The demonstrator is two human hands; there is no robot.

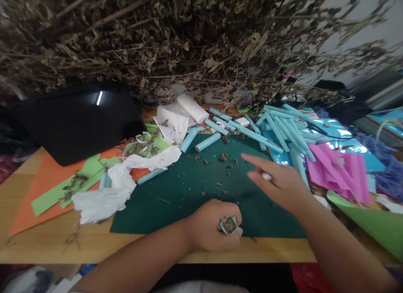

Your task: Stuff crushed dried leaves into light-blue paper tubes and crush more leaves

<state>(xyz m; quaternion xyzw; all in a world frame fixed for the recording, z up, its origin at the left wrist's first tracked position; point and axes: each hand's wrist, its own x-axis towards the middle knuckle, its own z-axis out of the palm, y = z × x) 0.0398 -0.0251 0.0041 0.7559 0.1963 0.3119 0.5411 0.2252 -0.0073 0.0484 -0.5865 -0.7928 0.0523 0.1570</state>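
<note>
My left hand [217,226] is closed in a fist around a light-blue paper tube [224,226], near the front edge of the green mat [176,192]. The tube's open end faces up and is filled with crumbled dried herb [229,225]. Above the mat to the right is my right hand [280,181], its index finger stretched out. A thin white stick-like thing [266,176] is tucked in its curled fingers; only its rounded end shows. Small clumps of dried herb [223,157] lie on the mat beyond my hands.
Many blue paper tubes [283,129] are piled at back right, beside pink paper strips [340,171] and green paper [368,221]. Crumpled white tissue [110,192], orange paper [34,200] and a black screen [85,121] stand left. Dried leafy branches [176,41] hang over the back.
</note>
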